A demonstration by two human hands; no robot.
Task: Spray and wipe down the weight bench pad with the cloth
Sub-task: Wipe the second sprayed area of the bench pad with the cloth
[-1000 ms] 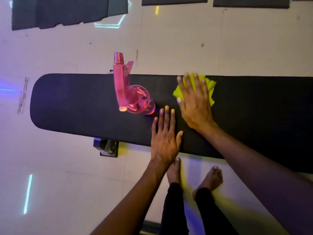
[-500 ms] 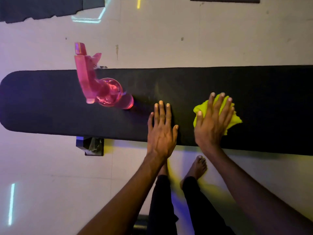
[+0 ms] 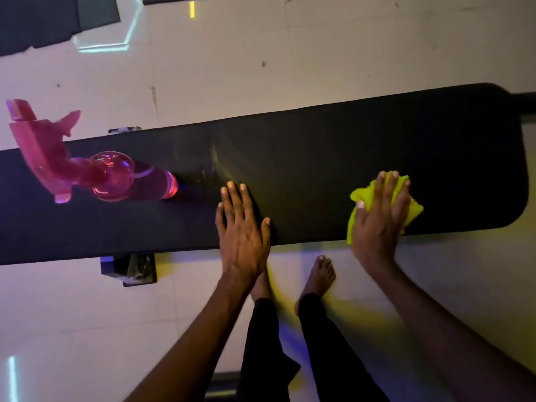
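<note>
A long black bench pad [image 3: 333,158] runs across the view, its rounded right end visible. My right hand [image 3: 378,219] lies flat with straight fingers on a bunched yellow-green cloth [image 3: 413,211], pressing it onto the pad near the front edge at the right end. My left hand [image 3: 242,230] rests flat, fingers straight, on the pad's front edge at the middle. A pink spray bottle [image 3: 87,169] stands on the pad at the left. Faint wet streaks show on the pad beside the bottle.
The pale floor [image 3: 261,53] surrounds the bench. My bare feet [image 3: 317,275] stand just in front of the pad. A dark bench foot [image 3: 129,269] sticks out below the front edge. Dark mats [image 3: 43,21] lie at the far left.
My right hand has slid the cloth rightward along the pad, from beside the bottle to near the right end. My left hand has stayed flat at the front edge.
</note>
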